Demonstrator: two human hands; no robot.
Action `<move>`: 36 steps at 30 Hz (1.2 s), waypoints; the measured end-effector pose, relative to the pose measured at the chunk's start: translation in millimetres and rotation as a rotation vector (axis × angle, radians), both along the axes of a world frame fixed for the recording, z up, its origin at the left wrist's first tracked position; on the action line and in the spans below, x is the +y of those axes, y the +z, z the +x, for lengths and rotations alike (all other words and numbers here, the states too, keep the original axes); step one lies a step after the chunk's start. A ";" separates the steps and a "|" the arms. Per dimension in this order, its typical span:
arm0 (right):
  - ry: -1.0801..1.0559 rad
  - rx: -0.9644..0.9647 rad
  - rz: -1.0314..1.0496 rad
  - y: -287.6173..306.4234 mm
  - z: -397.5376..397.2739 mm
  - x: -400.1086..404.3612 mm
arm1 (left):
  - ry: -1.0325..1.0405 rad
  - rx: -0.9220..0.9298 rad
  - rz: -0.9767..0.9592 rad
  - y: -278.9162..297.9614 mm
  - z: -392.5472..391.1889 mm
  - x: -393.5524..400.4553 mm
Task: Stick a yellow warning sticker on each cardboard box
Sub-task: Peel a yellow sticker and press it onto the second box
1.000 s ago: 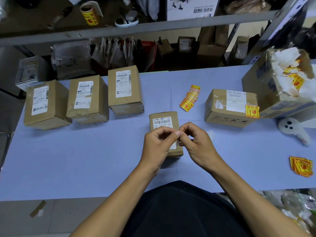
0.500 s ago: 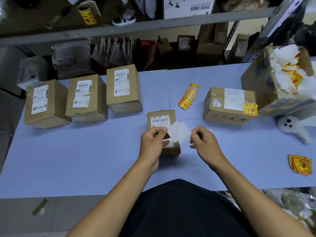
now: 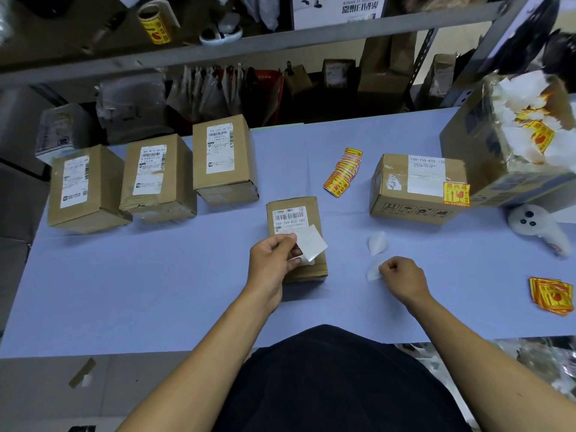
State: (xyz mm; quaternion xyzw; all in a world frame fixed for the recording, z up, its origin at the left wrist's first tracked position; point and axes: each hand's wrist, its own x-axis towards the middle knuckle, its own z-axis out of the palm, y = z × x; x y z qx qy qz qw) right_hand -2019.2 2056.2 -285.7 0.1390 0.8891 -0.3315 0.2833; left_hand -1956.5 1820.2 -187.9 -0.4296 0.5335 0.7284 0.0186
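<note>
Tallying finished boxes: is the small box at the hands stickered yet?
Not yet. The small box shows only its white label; the left hand holds a sticker above it.

- matt brown cardboard is seen on the small labelled box (image 3: 296,241).
- a smooth, slightly glossy white paper square (image 3: 311,243) is shown.
- the table is covered in matt pale blue cloth (image 3: 156,275).
- glossy yellow paper stickers (image 3: 341,173) are seen.
</note>
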 end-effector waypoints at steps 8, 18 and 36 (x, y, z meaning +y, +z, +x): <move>0.127 0.218 0.058 18.4 4.5 -16.0 | 0.016 -0.011 0.039 -1.2 -2.9 -1.2; 0.761 0.767 0.021 85.7 27.5 -108.6 | 0.110 -0.107 0.249 -4.4 -5.9 1.1; -0.390 -0.446 -0.920 92.9 6.6 -96.1 | -0.130 -0.039 0.116 -7.1 4.1 -16.9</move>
